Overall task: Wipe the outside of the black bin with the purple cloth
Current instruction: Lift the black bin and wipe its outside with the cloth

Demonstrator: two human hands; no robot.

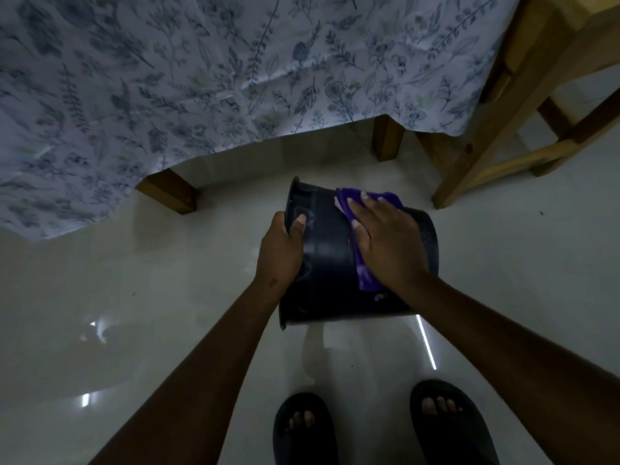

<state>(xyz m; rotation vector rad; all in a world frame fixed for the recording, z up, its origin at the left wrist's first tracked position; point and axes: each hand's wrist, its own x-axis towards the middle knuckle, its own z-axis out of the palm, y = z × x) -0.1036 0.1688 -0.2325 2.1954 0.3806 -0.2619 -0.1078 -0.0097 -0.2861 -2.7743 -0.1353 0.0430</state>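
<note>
One head-worn wide-angle view looks steeply down and forward from standing height — the pale tiled floor [167,297] fills the frame, the person's sandalled feet [303,427] at the bottom edge, a floral tablecloth [201,78] across the top — forearms reaching in close.

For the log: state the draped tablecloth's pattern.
White fabric tablecloth printed with blue-grey leaf sprigs; head view.

Glossy pale floor [167,297], floral tablecloth [201,78], wooden chair [496,129].
</note>
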